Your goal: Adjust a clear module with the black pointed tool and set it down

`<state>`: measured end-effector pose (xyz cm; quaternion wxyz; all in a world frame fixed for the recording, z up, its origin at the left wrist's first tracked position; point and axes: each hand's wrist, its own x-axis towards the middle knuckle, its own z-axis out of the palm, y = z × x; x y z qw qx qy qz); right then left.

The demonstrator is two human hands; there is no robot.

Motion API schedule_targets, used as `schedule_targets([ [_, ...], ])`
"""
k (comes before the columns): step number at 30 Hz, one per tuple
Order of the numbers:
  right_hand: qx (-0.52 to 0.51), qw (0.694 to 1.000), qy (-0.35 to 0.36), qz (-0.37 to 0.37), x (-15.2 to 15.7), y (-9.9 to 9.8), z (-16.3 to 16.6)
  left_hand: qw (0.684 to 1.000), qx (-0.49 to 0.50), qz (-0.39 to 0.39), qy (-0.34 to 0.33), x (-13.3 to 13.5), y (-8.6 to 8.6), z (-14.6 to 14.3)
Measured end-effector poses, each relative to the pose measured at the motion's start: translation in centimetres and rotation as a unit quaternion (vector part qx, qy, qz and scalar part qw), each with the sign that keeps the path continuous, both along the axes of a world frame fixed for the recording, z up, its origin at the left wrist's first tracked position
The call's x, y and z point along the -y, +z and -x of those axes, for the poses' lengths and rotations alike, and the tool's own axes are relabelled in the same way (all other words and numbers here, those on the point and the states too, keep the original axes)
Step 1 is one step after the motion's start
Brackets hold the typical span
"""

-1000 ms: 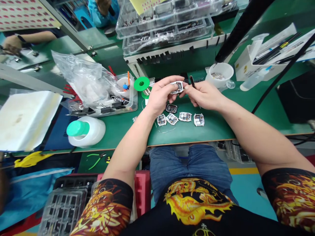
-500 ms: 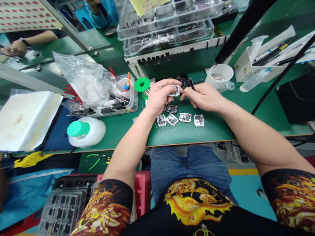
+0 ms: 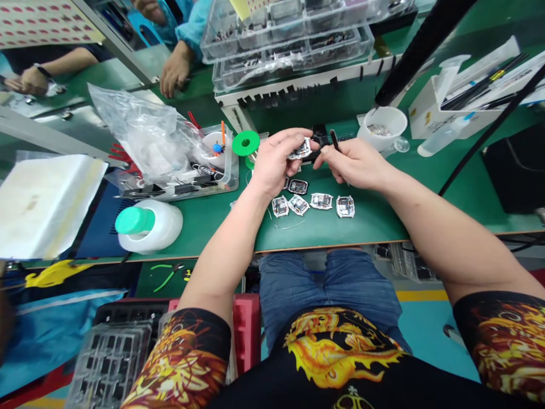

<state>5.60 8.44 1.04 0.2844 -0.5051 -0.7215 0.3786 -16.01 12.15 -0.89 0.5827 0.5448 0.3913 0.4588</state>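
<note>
My left hand (image 3: 275,162) is closed round a silver watch case (image 3: 301,149) with its circuit board showing, held above the bench. Close to its right side, my right hand (image 3: 355,163) grips dark tweezers (image 3: 334,139), whose upper end sticks up past the fingers; their tip is hidden. Below the hands lie several similar open watch cases, among them one at the right (image 3: 345,207) and one in the middle (image 3: 321,201). A black-rimmed watch case (image 3: 298,186) lies just behind them.
A green solder spool (image 3: 246,143) stands left of my hands, beside a clear bin (image 3: 232,179) of tools and bags. Left front is a white bottle (image 3: 162,227) with a green cap. A white cup (image 3: 385,130) stands at the right. Across the bench rests a co-worker's hand (image 3: 175,71).
My left hand has tilted the watch case, and its fingers have shifted around it. My right hand has moved slightly right. A co-worker's hand has come down onto the far bench.
</note>
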Motion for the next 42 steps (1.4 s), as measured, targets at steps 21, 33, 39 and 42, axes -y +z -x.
schedule_targets([
  [21,0.016,0.997,-0.001,-0.074,-0.6,-0.6,-0.1,0.994,-0.006,-0.068,-0.082,0.5,-1.5,-0.8],
  [33,0.222,0.972,-0.023,-0.071,-1.9,-1.3,-1.7,0.997,-0.016,-0.005,0.07,-1.7,-0.2,0.4],
  [39,0.253,0.964,-0.029,-0.072,-1.5,-1.3,-0.9,0.994,0.021,0.067,0.079,-0.7,0.8,0.4],
  [42,0.309,0.948,-0.019,-0.079,-1.6,-1.7,-1.0,0.988,0.084,0.091,0.089,-0.4,1.6,0.5],
])
